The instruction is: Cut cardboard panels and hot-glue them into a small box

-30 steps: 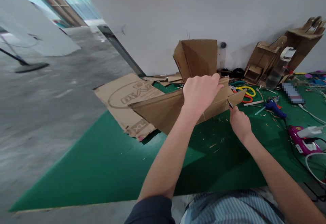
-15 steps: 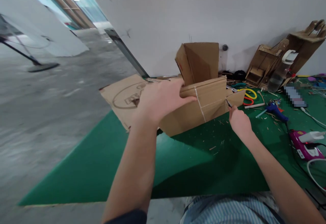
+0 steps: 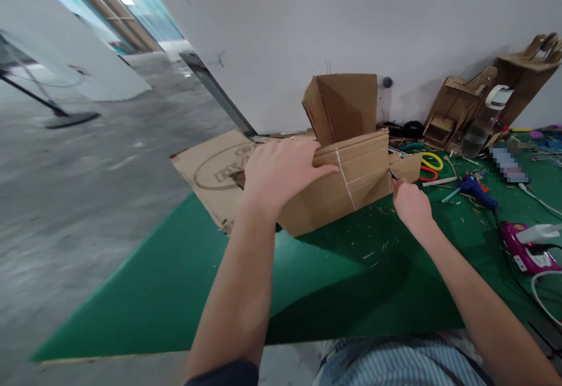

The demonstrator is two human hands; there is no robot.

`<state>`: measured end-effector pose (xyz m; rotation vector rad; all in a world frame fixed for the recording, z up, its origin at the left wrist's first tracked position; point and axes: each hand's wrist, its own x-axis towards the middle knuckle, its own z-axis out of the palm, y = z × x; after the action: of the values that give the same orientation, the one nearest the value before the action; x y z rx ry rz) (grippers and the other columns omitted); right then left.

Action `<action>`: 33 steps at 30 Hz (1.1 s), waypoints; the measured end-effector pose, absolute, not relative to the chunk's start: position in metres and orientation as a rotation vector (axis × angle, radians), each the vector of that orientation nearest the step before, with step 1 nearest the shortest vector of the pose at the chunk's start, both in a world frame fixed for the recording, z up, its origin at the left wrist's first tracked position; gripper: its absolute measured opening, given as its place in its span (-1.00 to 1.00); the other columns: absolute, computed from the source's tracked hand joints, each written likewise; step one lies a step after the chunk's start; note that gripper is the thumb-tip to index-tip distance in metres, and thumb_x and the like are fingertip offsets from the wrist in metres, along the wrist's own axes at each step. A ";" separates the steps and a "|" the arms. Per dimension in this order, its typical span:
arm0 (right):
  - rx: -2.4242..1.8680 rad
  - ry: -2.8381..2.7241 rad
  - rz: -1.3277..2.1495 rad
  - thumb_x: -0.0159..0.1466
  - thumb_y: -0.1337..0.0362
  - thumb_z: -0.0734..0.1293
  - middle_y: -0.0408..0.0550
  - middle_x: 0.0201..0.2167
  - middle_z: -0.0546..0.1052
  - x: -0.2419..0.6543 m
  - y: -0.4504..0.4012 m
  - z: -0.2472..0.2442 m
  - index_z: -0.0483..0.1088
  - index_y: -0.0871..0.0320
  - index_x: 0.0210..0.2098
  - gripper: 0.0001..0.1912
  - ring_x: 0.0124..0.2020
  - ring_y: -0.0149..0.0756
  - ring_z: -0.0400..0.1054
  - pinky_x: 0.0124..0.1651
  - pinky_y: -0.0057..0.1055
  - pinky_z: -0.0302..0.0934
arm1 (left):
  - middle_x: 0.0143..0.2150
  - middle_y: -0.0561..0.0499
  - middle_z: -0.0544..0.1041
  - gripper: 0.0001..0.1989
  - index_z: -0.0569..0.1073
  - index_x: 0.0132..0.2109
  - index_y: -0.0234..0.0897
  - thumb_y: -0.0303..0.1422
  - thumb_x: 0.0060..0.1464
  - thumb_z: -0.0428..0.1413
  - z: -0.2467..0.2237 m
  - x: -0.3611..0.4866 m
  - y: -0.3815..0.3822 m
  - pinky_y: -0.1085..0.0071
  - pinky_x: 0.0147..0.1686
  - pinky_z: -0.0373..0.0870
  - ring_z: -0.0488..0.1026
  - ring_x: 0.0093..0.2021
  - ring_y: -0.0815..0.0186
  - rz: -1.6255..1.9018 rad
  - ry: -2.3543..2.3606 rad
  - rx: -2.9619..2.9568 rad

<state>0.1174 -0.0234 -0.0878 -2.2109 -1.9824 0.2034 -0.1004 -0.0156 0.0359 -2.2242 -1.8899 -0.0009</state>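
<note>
Green tabletop (image 3: 175, 292) underneath, left fingers (image 3: 325, 170) grip a cardboard piece (image 3: 314, 207) while right fingers (image 3: 399, 187) clasp a thin tool (image 3: 392, 174).

A green-topped table (image 3: 144, 304) stands on a grey concrete floor (image 3: 127, 210), where a dark round base (image 3: 72, 120) also rests at far left. A printed cardboard sheet (image 3: 213, 154) overhangs the table's left edge. Toward the right lie scissors (image 3: 432, 168) with yellow and orange handles, a blue glue gun (image 3: 477, 193) and, near the right-hand edge, a magenta power strip (image 3: 521, 248). Farther back, a capped clear bottle (image 3: 479, 123) stands near a phone (image 3: 508, 164), its screen pixelated. Small pale scraps (image 3: 367, 255) litter the surface between the cardboard and the glue gun.
</note>
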 end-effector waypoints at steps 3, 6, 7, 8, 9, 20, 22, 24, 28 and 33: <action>-2.253 -1.978 0.213 0.45 0.15 -0.05 0.16 -0.31 0.58 0.117 -0.027 -0.091 0.27 0.19 -0.12 -0.63 -0.25 -0.04 0.56 -0.27 -0.28 0.36 | -0.23 -0.18 0.56 -0.42 0.52 -0.19 -0.24 0.17 0.09 -0.07 0.034 -0.101 -0.016 0.22 -0.25 0.30 0.48 -0.16 -0.05 -0.027 -1.909 -2.222; -2.271 -1.979 0.210 0.45 0.17 -0.05 0.17 -0.30 0.58 0.117 -0.030 -0.094 0.26 0.20 -0.12 -0.66 -0.25 -0.08 0.56 -0.26 -0.32 0.35 | -0.25 -0.18 0.56 -0.40 0.53 -0.18 -0.23 0.19 0.07 -0.07 0.033 -0.101 -0.014 0.22 -0.26 0.30 0.48 -0.17 -0.06 -0.057 -1.918 -2.226; -2.271 -1.978 0.214 0.45 0.17 -0.05 0.18 -0.30 0.58 0.117 -0.031 -0.095 0.25 0.20 -0.11 -0.66 -0.24 -0.09 0.56 -0.25 -0.33 0.35 | -0.25 -0.17 0.56 -0.40 0.53 -0.18 -0.23 0.20 0.07 -0.06 0.033 -0.102 -0.014 0.22 -0.26 0.30 0.48 -0.17 -0.06 -0.065 -1.920 -2.222; -2.271 -1.978 0.217 0.45 0.18 -0.05 0.18 -0.30 0.59 0.116 -0.031 -0.096 0.25 0.21 -0.11 -0.66 -0.25 -0.09 0.56 -0.25 -0.34 0.35 | -0.26 -0.17 0.56 -0.40 0.53 -0.19 -0.22 0.20 0.07 -0.06 0.032 -0.102 -0.013 0.23 -0.26 0.30 0.48 -0.17 -0.05 -0.070 -1.922 -2.213; -2.269 -1.980 0.218 0.45 0.18 -0.05 0.18 -0.30 0.59 0.116 -0.031 -0.097 0.25 0.21 -0.11 -0.66 -0.25 -0.10 0.56 -0.25 -0.35 0.35 | -0.26 -0.17 0.56 -0.41 0.52 -0.19 -0.22 0.20 0.07 -0.06 0.032 -0.102 -0.013 0.23 -0.26 0.30 0.48 -0.17 -0.05 -0.073 -1.924 -2.203; -2.283 -1.995 0.151 0.46 0.20 -0.04 0.14 -0.32 0.59 0.123 -0.038 -0.115 0.24 0.20 -0.10 -0.69 -0.29 -0.13 0.57 -0.27 -0.33 0.35 | -0.24 -0.14 0.56 -0.46 0.47 -0.23 -0.26 0.14 0.13 -0.06 0.036 -0.101 -0.017 0.28 -0.34 0.27 0.48 -0.20 0.03 -0.030 -1.831 -2.256; -2.271 -2.002 0.155 0.46 0.20 -0.04 0.14 -0.33 0.59 0.123 -0.039 -0.114 0.24 0.20 -0.11 -0.69 -0.29 -0.12 0.57 -0.28 -0.34 0.35 | -0.25 -0.15 0.55 -0.47 0.46 -0.24 -0.26 0.14 0.14 -0.07 0.038 -0.101 -0.017 0.28 -0.34 0.26 0.48 -0.21 0.03 -0.012 -1.817 -2.270; -2.268 -1.998 0.141 0.46 0.20 -0.04 0.14 -0.33 0.59 0.123 -0.039 -0.112 0.25 0.21 -0.11 -0.68 -0.29 -0.10 0.57 -0.29 -0.33 0.36 | -0.25 -0.16 0.55 -0.47 0.46 -0.24 -0.25 0.14 0.13 -0.06 0.039 -0.101 -0.017 0.28 -0.34 0.26 0.48 -0.20 0.02 0.012 -1.818 -2.285; -2.260 -2.030 0.097 0.45 0.19 -0.02 0.17 -0.33 0.59 0.123 -0.037 -0.103 0.28 0.23 -0.12 -0.66 -0.27 -0.07 0.57 -0.28 -0.32 0.36 | -0.25 -0.16 0.54 -0.45 0.46 -0.22 -0.24 0.16 0.13 -0.08 0.040 -0.102 -0.015 0.28 -0.34 0.25 0.48 -0.21 0.02 0.059 -1.820 -2.317; -2.218 -2.060 0.139 0.45 0.19 -0.04 0.22 -0.31 0.58 0.123 -0.026 -0.090 0.31 0.24 -0.14 -0.63 -0.25 -0.06 0.56 -0.25 -0.29 0.36 | -0.29 -0.15 0.53 -0.39 0.44 -0.29 -0.27 0.21 0.11 -0.11 0.040 -0.104 -0.014 0.31 -0.43 0.18 0.45 -0.29 0.10 0.062 -1.806 -2.320</action>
<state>0.1233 -0.0262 -0.0902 -2.2182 -2.0603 0.1394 -0.1035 -0.0135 0.0403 -2.3198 -1.8057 0.0618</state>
